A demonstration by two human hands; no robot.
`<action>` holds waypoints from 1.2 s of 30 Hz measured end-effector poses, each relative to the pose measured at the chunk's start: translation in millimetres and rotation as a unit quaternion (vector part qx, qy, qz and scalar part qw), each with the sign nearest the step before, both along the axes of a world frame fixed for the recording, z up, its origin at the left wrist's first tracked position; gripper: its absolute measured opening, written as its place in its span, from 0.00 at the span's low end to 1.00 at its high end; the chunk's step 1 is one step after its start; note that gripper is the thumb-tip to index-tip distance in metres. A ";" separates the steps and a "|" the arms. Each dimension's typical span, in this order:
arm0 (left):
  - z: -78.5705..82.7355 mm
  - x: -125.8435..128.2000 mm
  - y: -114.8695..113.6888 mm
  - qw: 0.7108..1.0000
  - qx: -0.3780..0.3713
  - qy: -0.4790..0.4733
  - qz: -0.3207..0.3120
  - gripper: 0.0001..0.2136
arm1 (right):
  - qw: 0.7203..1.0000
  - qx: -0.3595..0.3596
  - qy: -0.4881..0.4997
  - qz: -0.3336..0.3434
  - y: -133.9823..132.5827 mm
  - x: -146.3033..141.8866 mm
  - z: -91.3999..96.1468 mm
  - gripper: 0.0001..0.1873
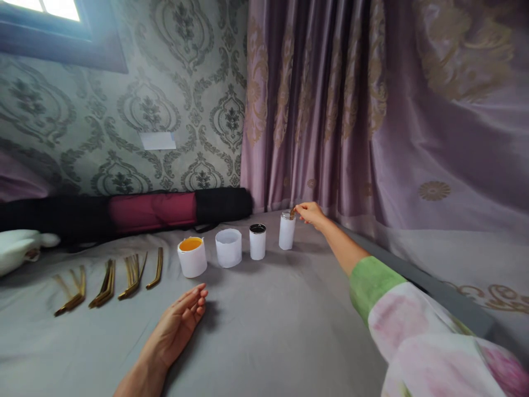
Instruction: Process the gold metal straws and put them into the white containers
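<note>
At the far right of a row of white-wrapped containers, my right hand (309, 214) pinches thin gold-brown sticks (293, 212) at the mouth of a tall white jar (286, 231). Their lower ends are hidden inside the jar. My left hand (182, 317) is held low in front of the row, palm turned inward, fingers apart and loosely curved, holding nothing. Beyond it stand a wide white tub with an orange inside (192, 260), a wide white tub (228, 251) and a narrower white can with a dark inside (258, 245). Bundles of gold-coloured bent sticks (105, 284) lie to the left.
Grey cloth (264, 325) covers the surface. A long black and dark red bag (152, 210) lies along the back by the patterned wall. Purple curtains (309, 110) hang behind the jar and to the right. Part of a white plush toy (19, 248) shows at the left edge.
</note>
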State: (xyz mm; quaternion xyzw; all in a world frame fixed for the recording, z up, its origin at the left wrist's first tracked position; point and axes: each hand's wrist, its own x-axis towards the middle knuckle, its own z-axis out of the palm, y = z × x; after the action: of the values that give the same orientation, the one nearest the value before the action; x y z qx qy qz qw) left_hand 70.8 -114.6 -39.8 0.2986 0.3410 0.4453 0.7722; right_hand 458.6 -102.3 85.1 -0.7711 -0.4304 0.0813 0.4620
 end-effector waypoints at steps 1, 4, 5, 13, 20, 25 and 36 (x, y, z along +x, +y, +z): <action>-0.1 0.1 0.1 1.000 0.001 0.000 0.000 0.08 | 1.000 0.001 0.002 -0.001 -0.2 0.3 -0.1 0.11; 0.3 0.2 0.1 1.000 0.001 -0.001 -0.002 0.08 | 1.000 0.008 0.009 -0.003 -1.5 0.1 0.0 0.12; 0.4 0.2 0.0 1.000 0.000 -0.002 -0.002 0.08 | 1.000 0.011 0.012 -0.004 -2.1 -0.2 0.0 0.12; 0.9 -0.8 -0.6 1.000 -0.009 -0.007 0.000 0.09 | 0.998 0.051 0.040 -0.021 -4.8 -3.2 -2.5 0.12; 4.6 -0.6 -3.0 1.000 -0.010 -0.010 0.004 0.08 | 0.991 0.107 0.055 -0.056 -4.1 -6.1 -4.7 0.13; 6.9 0.2 -4.3 1.000 -0.010 -0.003 0.008 0.08 | 0.985 0.141 0.063 -0.075 -4.6 -12.5 -4.3 0.13; 4.0 -0.1 -2.0 1.000 -0.008 -0.005 0.006 0.09 | 0.979 0.176 0.091 -0.040 -13.1 -56.9 -22.3 0.19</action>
State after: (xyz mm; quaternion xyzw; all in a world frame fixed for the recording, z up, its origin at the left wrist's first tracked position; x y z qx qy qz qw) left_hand 70.7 -116.6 -35.8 0.2884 0.3427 0.4484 0.7735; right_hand 401.7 -115.4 62.7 -0.6837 -0.3628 0.0557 0.6307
